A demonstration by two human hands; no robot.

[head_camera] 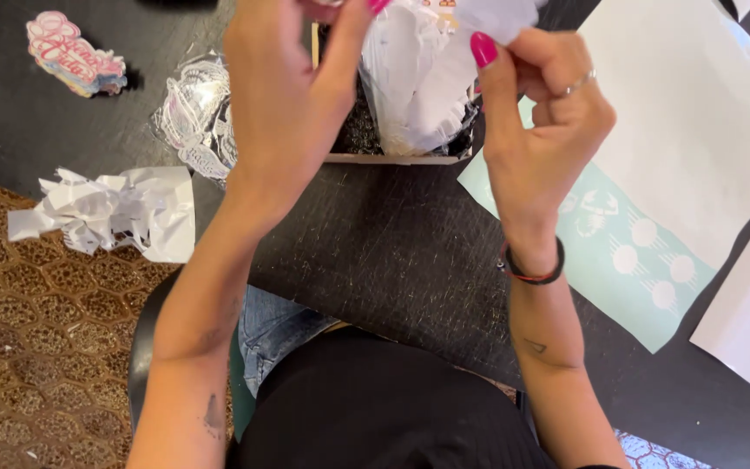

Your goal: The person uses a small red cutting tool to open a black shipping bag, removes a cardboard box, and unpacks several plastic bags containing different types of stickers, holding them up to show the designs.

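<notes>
My left hand (292,82) and my right hand (549,113) are raised close to the camera over a dark table (392,243). Between them hangs a white, translucent sheet of paper or film (418,78). My right thumb and fingers pinch its upper right part. My left fingers are closed at its upper left edge, at the top of the view, partly cut off. Behind the sheet stands a shallow wooden-edged frame (392,159) with a dark inside. My right hand wears a ring, and a dark band circles that wrist.
A pile of torn white paper scraps (115,213) lies at the left. A cut lacy white sticker sheet (193,117) and a pink-and-white sticker stack (75,54) lie beyond. A mint sheet with white shapes (635,252) and large white sheets (696,122) cover the right side.
</notes>
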